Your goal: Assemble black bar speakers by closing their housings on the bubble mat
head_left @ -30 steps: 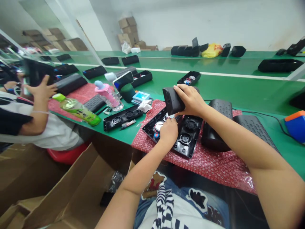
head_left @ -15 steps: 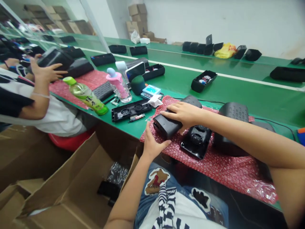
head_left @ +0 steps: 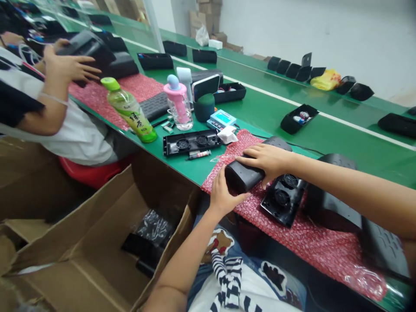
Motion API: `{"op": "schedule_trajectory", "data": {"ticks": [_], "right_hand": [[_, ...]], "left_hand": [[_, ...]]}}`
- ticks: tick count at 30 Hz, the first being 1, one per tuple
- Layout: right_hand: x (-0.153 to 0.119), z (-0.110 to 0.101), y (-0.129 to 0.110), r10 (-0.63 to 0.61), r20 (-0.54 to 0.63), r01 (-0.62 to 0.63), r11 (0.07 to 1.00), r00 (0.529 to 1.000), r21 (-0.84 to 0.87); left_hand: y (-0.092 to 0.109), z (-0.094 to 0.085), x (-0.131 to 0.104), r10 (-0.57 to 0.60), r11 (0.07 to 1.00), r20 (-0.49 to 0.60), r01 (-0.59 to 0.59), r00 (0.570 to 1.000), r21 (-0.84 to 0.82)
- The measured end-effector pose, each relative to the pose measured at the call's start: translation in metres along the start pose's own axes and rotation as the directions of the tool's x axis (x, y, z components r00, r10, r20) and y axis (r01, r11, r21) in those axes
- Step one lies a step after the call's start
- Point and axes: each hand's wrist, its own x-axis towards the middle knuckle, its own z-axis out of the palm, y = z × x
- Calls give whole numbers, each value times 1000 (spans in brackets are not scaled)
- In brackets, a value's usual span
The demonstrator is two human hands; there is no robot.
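Observation:
A long black speaker housing (head_left: 244, 177) lies on pink bubble wrap (head_left: 282, 234) in front of me. My right hand (head_left: 271, 161) is wrapped over its top from the far side. My left hand (head_left: 225, 195) cups the near left end, fingers along the side and thumb pointing right. Just right of the housing is a black speaker panel (head_left: 283, 198) with two round drivers, touching or close to the right hand. Further right, partly under my right forearm, are more black speaker shells (head_left: 334, 208) with dimpled surfaces. The housing's underside is hidden.
Left on the green bench are another two-driver panel (head_left: 192, 142), a marker (head_left: 199, 154), a small blue-screened device (head_left: 221, 119), a cup (head_left: 180, 104) and a green bottle (head_left: 131, 113). An open carton (head_left: 97, 242) stands below. A co-worker's hand (head_left: 66, 65) holds a black housing.
The camera has turned left, so the bench items sit further right in view. Both hands stay on the housing; my left fingers now lie closer against its end.

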Motion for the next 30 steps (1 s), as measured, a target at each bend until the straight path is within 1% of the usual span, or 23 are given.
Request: {"op": "schedule_trajectory", "data": {"ticks": [7,13,15,17,19,20,21,23,24,25,26,28,29,30], "right_hand": [[1,4,3,8,-21,-7,999,1000,50],[-1,6,1,13,-1,-13,998,1000,58],[-2,8,-1,19,-15,-17,994,1000,106],[-2,6,0,33,-53,-22,981,998,193],[-2,2,4,81,-107,-47,957,991,287],[-1,-1,8,135,-145,-82,943,980,322],[-1,-4,12,210,-187,-136,929,960,344],[1,-5,18,373,-241,-276,892,896,357],[2,-2,20,438,-235,-342,869,868,357],[3,1,20,474,-198,-388,851,858,354],[4,6,19,485,-143,-412,839,863,356],[6,17,17,464,-59,-405,823,884,399],[7,21,18,460,-59,-388,805,886,448],[6,23,21,473,-84,-369,775,877,513]], "left_hand": [[-2,2,0,6,1000,-16,-6,1000,-12],[-1,0,-1,5,1000,4,-5,1000,-14],[-2,0,-1,2,1000,5,-2,1000,-9],[-3,1,-1,-4,1000,-3,4,1000,-7],[-4,1,-2,-4,1000,-6,4,1000,-15],[-5,1,-2,1,1000,-5,-1,1000,-21],[-5,1,-2,6,1000,-2,-6,1000,-28],[-5,0,-1,8,999,-1,-8,1000,-41],[-5,0,-1,3,999,-2,-3,1000,-45],[-5,0,-1,-4,999,-3,3,1000,-49],[-5,1,0,-7,999,-3,7,1000,-54],[-7,1,-1,-1,998,-1,1,1000,-57],[-7,1,-1,8,999,1,-8,1000,-52],[-8,0,-1,23,999,4,-23,1000,-43]]}}
